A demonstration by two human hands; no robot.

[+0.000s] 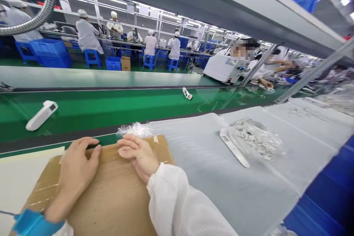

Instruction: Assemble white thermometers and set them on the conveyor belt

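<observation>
My left hand (76, 167) lies flat on a brown cardboard sheet (113, 199), fingers spread, tips at its far edge. A blue strap circles that wrist. My right hand (138, 153) rests on the same sheet with its fingers curled, close to a crumpled clear plastic bag (135, 129) at the sheet's far edge. I cannot make out anything inside the curled fingers.
A green conveyor belt (110, 107) runs beyond, carrying a white handheld device (41, 115) and a smaller part (187, 93). On the grey mat (221, 177) to the right lie a white shell piece (233, 147) and a clear bag of parts (257, 140). Workers sit at far lines.
</observation>
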